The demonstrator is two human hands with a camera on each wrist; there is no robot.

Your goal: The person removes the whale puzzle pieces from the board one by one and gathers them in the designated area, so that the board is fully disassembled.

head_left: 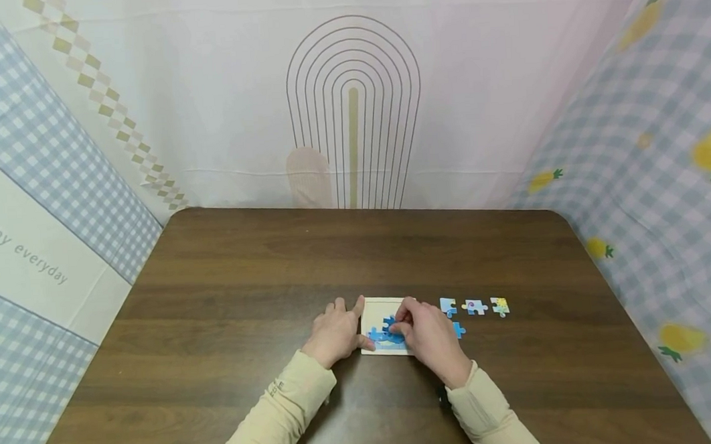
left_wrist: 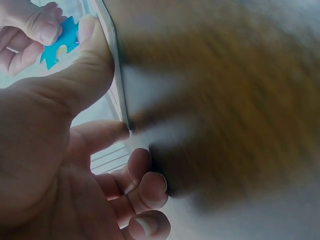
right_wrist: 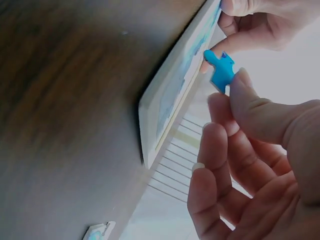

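A shallow, light-coloured puzzle tray (head_left: 374,300) lies on the table, with blue puzzle pieces (head_left: 387,345) in its lower part. My left hand (head_left: 334,334) rests at its left edge. Its thumb (left_wrist: 82,70) lies over the rim and its index finger touches the edge; the other fingers bend loosely. My right hand (head_left: 430,332) is over the tray's right side, pinching a blue puzzle piece (right_wrist: 221,71) between thumb and index finger. That piece is tilted above the tray in the right wrist view. The right hand hides part of the tray in the head view.
Right of the tray, three loose pieces lie in a row: a pale blue piece (head_left: 448,306), a piece with a swirl (head_left: 474,307) and a yellow-patterned piece (head_left: 500,305). Another blue piece (head_left: 460,329) shows beside my right hand. A patterned cloth (head_left: 235,107) hangs behind the brown table (head_left: 243,275).
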